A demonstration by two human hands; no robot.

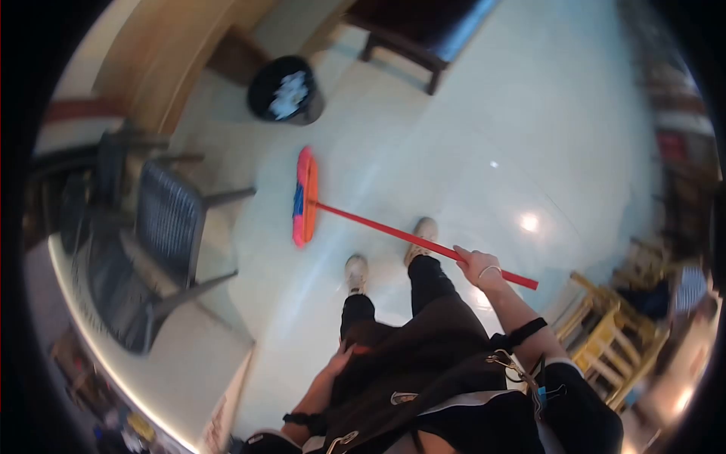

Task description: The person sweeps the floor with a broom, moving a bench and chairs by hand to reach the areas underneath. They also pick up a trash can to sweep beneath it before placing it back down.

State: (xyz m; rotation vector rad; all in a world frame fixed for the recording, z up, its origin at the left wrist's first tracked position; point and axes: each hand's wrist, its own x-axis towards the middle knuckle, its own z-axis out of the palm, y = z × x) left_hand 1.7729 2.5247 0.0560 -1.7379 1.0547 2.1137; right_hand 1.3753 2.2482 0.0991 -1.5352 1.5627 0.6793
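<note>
My right hand (476, 265) is closed around the red handle of a broom (370, 223), near the handle's upper end. The broom's head, with an orange body and pink and blue bristles, lies on the floor ahead of my feet, to the left. Down by my thigh is my left hand (339, 359), against the dark apron (408, 340). Its fingers are mostly hidden, and a small orange-red patch shows beside them.
A black bin (306, 112) with white paper in it stands beyond the broom head. Dark chairs (170, 219) are at the left by a pale counter (204, 340). A dark wooden table (404, 45) stands at the top, a yellow wooden chair (612, 340) at the right. The pale floor (544, 129) reflects light.
</note>
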